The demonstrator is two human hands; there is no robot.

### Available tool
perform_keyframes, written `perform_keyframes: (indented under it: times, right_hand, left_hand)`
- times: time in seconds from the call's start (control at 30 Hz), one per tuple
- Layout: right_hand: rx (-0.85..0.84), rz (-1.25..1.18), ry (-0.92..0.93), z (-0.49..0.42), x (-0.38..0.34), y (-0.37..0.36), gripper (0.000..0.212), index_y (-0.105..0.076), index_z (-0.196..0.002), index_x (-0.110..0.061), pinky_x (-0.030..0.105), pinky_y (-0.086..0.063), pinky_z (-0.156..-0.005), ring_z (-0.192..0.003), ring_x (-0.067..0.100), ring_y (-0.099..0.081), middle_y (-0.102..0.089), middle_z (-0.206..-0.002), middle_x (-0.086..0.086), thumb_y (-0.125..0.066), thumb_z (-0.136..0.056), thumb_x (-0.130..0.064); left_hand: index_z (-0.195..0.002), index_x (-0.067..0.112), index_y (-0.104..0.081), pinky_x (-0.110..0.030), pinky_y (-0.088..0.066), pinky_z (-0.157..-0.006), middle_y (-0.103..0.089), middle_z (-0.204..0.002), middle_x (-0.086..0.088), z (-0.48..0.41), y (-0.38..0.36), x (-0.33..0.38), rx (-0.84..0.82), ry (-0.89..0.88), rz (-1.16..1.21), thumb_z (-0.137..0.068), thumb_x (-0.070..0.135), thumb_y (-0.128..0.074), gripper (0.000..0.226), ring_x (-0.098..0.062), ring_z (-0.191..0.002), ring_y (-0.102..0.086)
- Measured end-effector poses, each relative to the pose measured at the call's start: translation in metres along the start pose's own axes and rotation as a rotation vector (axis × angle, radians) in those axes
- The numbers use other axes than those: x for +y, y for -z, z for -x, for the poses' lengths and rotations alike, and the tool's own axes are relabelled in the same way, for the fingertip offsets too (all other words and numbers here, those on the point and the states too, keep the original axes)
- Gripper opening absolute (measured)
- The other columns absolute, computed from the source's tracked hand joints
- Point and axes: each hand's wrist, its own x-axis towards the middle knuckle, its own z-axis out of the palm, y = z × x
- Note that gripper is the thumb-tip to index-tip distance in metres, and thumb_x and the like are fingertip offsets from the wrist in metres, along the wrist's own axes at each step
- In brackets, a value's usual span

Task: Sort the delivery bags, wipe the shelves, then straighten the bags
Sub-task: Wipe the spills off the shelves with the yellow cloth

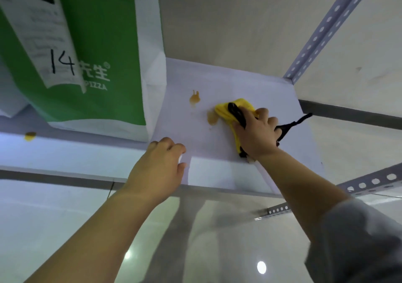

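Partly under the gripping right hand (257, 132), yellow cloth (224, 111); left hand (161, 163) curled, hold unclear.

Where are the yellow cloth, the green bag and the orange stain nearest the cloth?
yellow cloth (223, 109): head view, exposed front fold.
green bag (104, 32): head view, green front panel.
orange stain (212, 119): head view, middle of the blot.

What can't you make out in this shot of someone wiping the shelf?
Head view:
- Print on the receipt on the green bag: blurred, only "14" reads.
- Top of the green bag: cut off by the upper edge.
- Whether the left hand holds anything: its curled fingers hide it.
- How far the stain runs under the yellow cloth: cloth and right hand cover it.
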Motion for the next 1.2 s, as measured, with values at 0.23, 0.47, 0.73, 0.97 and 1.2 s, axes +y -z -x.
perform_keyframes:
  times: [0.23, 0.47, 0.73, 0.97, 1.2]
  right_hand:
    - [-0.081, 0.02, 0.147, -0.029, -0.045, -0.009, 0.042, -0.036, -0.132, -0.046, 0.049, -0.021, -0.099, -0.12, 0.034, -0.028, -0.027, -0.141, 0.002, -0.038, -0.091, -0.053]
    - [-0.122, -0.013, 0.5, 0.046, -0.016, -0.002, 0.039, -0.041, -0.124, -0.055, 0.042, -0.018, -0.1, -0.117, 0.025, -0.026, -0.029, -0.139, -0.004, -0.046, -0.086, -0.057]
    - [-0.131, 0.061, 0.253, 0.046, -0.006, 0.008, 0.045, -0.036, -0.129, -0.049, 0.045, -0.033, -0.092, -0.113, 0.033, -0.035, -0.033, -0.131, 0.002, -0.046, -0.086, -0.054]
    - [-0.135, 0.084, 0.49, 0.088, -0.041, -0.001, 0.049, -0.033, -0.135, -0.047, 0.048, -0.035, -0.091, -0.11, 0.035, -0.035, -0.03, -0.134, 0.008, -0.044, -0.088, -0.055]
    - [-0.163, 0.099, 0.4, 0.069, 0.006, 0.014, 0.05, -0.032, -0.136, -0.05, 0.046, -0.036, -0.096, -0.114, 0.033, -0.034, -0.03, -0.133, 0.003, -0.041, -0.087, -0.058]
  left_hand:
    - [-0.129, 0.017, -0.047, -0.031, -0.039, -0.093, -0.043, -0.128, -0.002, 0.01, -0.002, -0.004, -0.081, 0.067, -0.073, -0.093, 0.025, -0.046, 0.036, -0.023, -0.114, -0.037]
    - [-0.124, 0.013, -0.054, -0.031, -0.035, -0.095, -0.042, -0.135, 0.0, 0.022, 0.003, -0.011, -0.142, 0.115, -0.067, -0.094, 0.021, -0.043, 0.033, -0.023, -0.118, -0.036]
    - [-0.115, 0.016, -0.06, -0.031, -0.037, -0.096, -0.044, -0.135, 0.002, 0.031, 0.004, -0.018, -0.11, 0.125, -0.039, -0.094, 0.02, -0.041, 0.029, -0.021, -0.12, -0.037]
    - [-0.108, 0.016, -0.068, -0.034, -0.041, -0.092, -0.054, -0.128, 0.0, 0.031, 0.007, -0.019, -0.038, 0.154, 0.007, -0.092, 0.011, -0.044, 0.029, -0.024, -0.113, -0.046]
    - [-0.1, 0.018, -0.068, -0.039, -0.047, -0.085, -0.059, -0.115, -0.001, 0.031, 0.009, -0.014, -0.048, 0.223, 0.034, -0.09, 0.009, -0.043, 0.028, -0.021, -0.105, -0.053]
